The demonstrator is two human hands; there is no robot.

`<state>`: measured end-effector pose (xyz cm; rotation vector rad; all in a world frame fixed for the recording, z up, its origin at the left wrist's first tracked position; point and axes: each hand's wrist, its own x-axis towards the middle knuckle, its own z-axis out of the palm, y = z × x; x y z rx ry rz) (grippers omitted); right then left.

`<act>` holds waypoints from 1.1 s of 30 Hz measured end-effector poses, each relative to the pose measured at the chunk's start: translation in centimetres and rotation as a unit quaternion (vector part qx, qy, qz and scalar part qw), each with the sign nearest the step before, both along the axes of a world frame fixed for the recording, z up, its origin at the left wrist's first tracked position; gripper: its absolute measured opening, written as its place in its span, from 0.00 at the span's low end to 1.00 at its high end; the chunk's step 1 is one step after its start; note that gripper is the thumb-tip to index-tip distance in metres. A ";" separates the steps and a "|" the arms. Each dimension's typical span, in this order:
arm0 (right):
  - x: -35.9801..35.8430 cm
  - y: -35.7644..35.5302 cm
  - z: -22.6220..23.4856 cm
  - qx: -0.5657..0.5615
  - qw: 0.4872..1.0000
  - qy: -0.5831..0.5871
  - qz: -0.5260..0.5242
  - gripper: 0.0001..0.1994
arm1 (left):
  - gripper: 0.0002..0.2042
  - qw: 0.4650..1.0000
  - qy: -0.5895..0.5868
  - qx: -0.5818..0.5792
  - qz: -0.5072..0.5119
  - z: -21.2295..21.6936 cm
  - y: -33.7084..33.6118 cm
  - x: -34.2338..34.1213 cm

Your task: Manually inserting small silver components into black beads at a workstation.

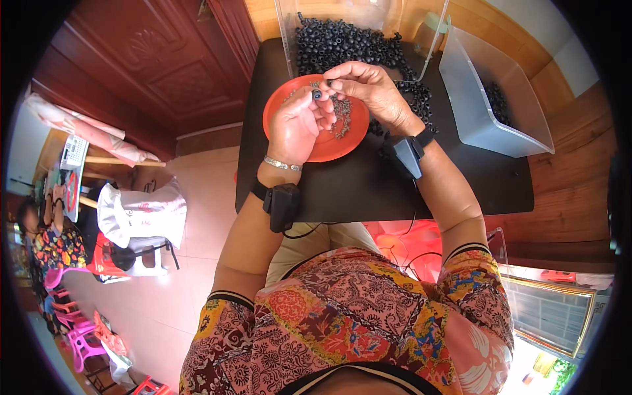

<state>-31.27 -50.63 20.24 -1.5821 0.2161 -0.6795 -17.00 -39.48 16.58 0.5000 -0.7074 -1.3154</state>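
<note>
My left hand (300, 129) is turned palm up above an orange plate (278, 99), holding a small round black plastic part (317, 95) between thumb and fingers. Close beside it, my right hand (370, 94) pinches another small dark piece (331, 83); its exact kind is too small to tell. Small silvery metal pieces (342, 118) lie scattered on the plate, partly hidden under my hands. Behind the plate, a heap of black plastic parts (342, 45) fills the mouth of a clear bin, and several loose ones (419, 99) spill onto the dark tabletop.
On the right of the dark table (329, 197) stands a translucent bin (487, 125) with more black parts inside. A wooden wall rises beyond it. A red door (158, 59) is at the left. Farther left are a white sack (145, 214), pink stools (82, 339) and another person (59, 243).
</note>
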 end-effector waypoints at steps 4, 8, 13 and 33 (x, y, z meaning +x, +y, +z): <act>0.4 0.6 -0.3 0.039 0.999 -0.030 -0.009 0.09 | 0.12 1.000 -0.003 -0.005 -0.010 -0.5 -0.3 0.2; 0.6 1.0 -0.4 0.063 0.997 -0.039 0.027 0.09 | 0.13 1.000 0.002 -0.015 -0.006 -0.5 -0.3 0.0; 0.6 1.3 -0.3 0.053 0.998 -0.032 0.016 0.08 | 0.13 1.000 0.004 -0.013 0.001 -0.5 -0.2 0.0; 0.3 0.9 0.1 -0.081 0.996 -0.041 0.013 0.08 | 0.13 0.999 -0.030 -0.025 -0.007 0.1 0.1 -0.1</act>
